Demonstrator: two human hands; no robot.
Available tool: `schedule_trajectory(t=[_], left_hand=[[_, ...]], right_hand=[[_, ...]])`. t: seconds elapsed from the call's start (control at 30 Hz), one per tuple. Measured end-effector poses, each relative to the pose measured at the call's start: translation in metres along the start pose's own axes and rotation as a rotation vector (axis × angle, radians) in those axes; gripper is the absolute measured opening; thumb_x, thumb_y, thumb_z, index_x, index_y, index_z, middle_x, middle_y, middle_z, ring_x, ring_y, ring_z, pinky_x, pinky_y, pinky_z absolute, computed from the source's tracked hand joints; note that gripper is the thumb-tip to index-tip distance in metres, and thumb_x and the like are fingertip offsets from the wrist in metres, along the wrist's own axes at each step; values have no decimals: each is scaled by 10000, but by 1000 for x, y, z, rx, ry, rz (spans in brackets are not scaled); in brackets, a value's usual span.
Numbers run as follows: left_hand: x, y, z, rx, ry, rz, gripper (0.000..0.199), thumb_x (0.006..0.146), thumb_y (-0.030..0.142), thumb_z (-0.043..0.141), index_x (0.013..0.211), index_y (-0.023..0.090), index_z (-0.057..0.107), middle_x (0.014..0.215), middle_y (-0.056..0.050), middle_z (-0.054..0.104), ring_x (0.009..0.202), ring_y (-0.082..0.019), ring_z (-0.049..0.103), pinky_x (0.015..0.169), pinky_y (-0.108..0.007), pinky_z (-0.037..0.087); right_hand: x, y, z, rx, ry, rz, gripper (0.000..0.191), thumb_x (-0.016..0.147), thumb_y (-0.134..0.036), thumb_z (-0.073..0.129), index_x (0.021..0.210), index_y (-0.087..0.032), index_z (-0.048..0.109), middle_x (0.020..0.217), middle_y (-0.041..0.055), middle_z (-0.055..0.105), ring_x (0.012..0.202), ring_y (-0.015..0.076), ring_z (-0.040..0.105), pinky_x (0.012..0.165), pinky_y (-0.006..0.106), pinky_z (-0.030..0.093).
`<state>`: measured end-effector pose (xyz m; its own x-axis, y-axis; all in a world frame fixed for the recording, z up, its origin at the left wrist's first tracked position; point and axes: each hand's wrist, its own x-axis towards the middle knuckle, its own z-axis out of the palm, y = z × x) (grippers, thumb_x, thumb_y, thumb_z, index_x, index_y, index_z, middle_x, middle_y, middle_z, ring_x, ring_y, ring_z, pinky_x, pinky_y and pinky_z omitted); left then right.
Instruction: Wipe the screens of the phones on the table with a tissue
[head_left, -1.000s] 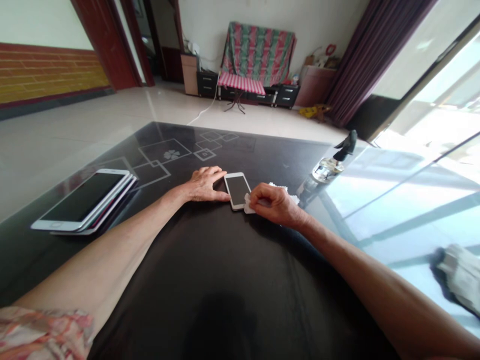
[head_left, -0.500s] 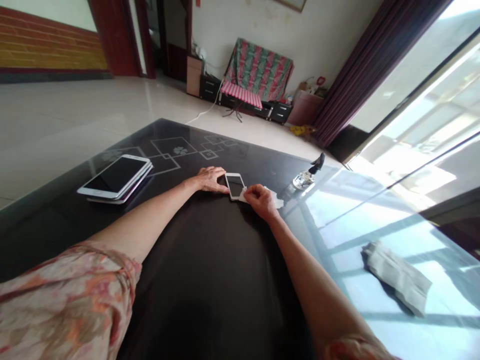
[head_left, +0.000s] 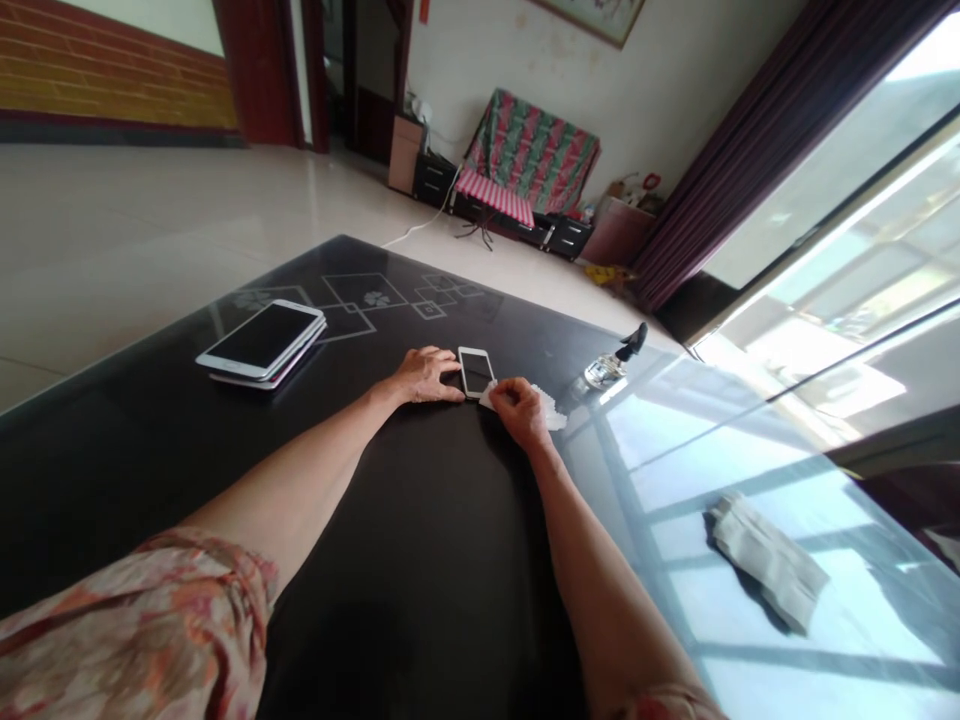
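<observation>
A small white smartphone (head_left: 475,371) with a dark screen lies face up on the black table (head_left: 420,520). My left hand (head_left: 429,377) rests at its left side, thumb and fingers spread along the edge. On the other side, my right hand (head_left: 521,408) pinches a white tissue (head_left: 553,413), with one corner of it at the phone's lower right edge. Much of the tissue is hidden under the right hand. A clear spray bottle (head_left: 604,371) with a black nozzle stands further right.
A stack of tablets (head_left: 264,340), a white-framed one on top, lies to the left. At the right is a crumpled grey cloth or packet (head_left: 771,560). Past the table's far edge stand a striped folding stool (head_left: 495,197) and a low cabinet (head_left: 570,236).
The whole view has shifted slightly. Both hands stay by the phone, and the right hand still pinches the tissue at its edge.
</observation>
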<state>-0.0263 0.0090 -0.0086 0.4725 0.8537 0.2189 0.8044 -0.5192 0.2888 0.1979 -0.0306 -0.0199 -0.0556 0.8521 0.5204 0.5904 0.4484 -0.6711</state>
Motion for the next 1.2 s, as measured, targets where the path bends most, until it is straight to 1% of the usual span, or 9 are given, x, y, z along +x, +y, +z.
schedule_trajectory(t=[0.1, 0.2, 0.3, 0.4, 0.53, 0.63, 0.87, 1.0, 1.2], left_hand=[[1, 0, 0, -2, 16, 22, 651, 713, 709, 532, 1219, 305, 593, 1368, -22, 509, 1256, -291, 434, 1022, -452, 350], [1, 0, -2, -14, 5, 28, 612, 734, 687, 528, 1216, 316, 591, 1368, -13, 508, 1250, -282, 436, 1015, -442, 349], [1, 1, -5, -24, -34, 27, 592, 758, 655, 522, 1240, 315, 574, 1385, -11, 493, 1266, -284, 418, 1014, -439, 344], [0, 2, -7, -23, -36, 20, 584, 757, 648, 524, 1238, 320, 574, 1386, -6, 492, 1264, -286, 416, 1016, -443, 338], [1, 2, -6, -23, -18, 19, 573, 744, 650, 537, 1210, 321, 594, 1368, -3, 511, 1248, -283, 434, 1013, -436, 342], [2, 1, -4, -20, -11, 8, 566, 733, 639, 552, 1202, 325, 600, 1370, 2, 511, 1246, -283, 439, 1008, -430, 349], [1, 1, -5, -19, -10, 4, 573, 727, 658, 544, 1198, 336, 601, 1352, 12, 525, 1235, -282, 448, 1004, -429, 353], [2, -1, -4, -22, -4, 14, 573, 731, 664, 537, 1193, 331, 603, 1356, 11, 522, 1235, -274, 447, 1006, -428, 352], [3, -1, -2, -21, -2, 7, 578, 720, 669, 546, 1188, 334, 608, 1356, 13, 525, 1236, -286, 451, 1011, -435, 352]], right_hand=[[-1, 0, 0, 3, -43, -40, 132, 726, -338, 595, 722, -207, 609, 730, 2, 618, 667, 137, 557, 652, 253, 460], [0, 0, -2, -2, -60, -27, 128, 733, -337, 599, 728, -210, 612, 716, -5, 614, 653, 132, 549, 638, 248, 456], [1, 1, -3, -10, 11, -2, 123, 748, -333, 592, 730, -212, 604, 713, -11, 608, 653, 131, 547, 633, 247, 455], [1, -4, -3, -68, 59, -74, 98, 766, -301, 586, 719, -216, 587, 755, -5, 605, 693, 135, 559, 668, 253, 460], [-1, -19, 6, -137, -16, -257, 69, 808, -227, 553, 746, -221, 582, 827, 12, 596, 776, 140, 577, 739, 257, 469], [-2, -28, 12, -200, -107, -328, 90, 826, -185, 528, 775, -227, 589, 876, 26, 588, 821, 149, 575, 779, 269, 471], [1, -23, 3, -219, -230, -326, 62, 807, -213, 588, 855, -235, 621, 937, 31, 609, 896, 180, 585, 871, 326, 464], [1, -23, 3, -244, -220, -311, 77, 779, -221, 621, 855, -231, 630, 915, 36, 604, 884, 191, 581, 841, 331, 468], [3, -24, 12, -278, -222, -342, 47, 819, -245, 606, 847, -241, 645, 883, 42, 606, 859, 196, 563, 836, 352, 456]])
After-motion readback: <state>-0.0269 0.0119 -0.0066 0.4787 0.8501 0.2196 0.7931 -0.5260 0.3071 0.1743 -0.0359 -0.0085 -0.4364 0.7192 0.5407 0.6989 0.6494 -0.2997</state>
